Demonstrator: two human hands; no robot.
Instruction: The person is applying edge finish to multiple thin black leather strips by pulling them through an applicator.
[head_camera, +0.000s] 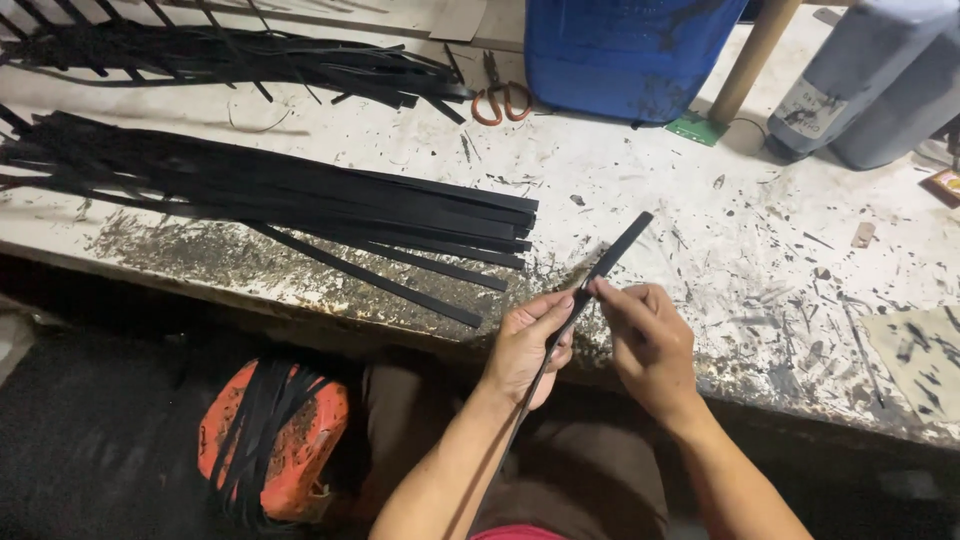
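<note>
Down low, closest to the camera, the person's two bare arms come up from the lap. To the far left by the knee sits an orange bucket (275, 440) with thin black strips hanging over it.

Up on the worn, paint-flecked white workbench (760, 270), a big pile of long flat black strips (280, 195) lies on the left side. A second, messier heap of black strips (230, 55) lies behind it. Near that heap rest orange-handled scissors (503, 100), just in front of a blue plastic tub (625, 50).

In the middle, the left hand (525, 345) is curled around one long thin black strip (605, 262). Its thumb and fingers pinch the strip tight. The right hand (650, 340) sits just beside it, with the thumb and first finger closed on the same strip a bit higher up. The strip slants up over the edge of the bench, and its low end runs down past the left wrist.

To do this well, the person should likely keep both pinches close together and firm, so the strip stays flat and does not twist. Letting the long end hang free should keep it from bending.

On the far right stand two grey plastic jugs (870, 80).
</note>
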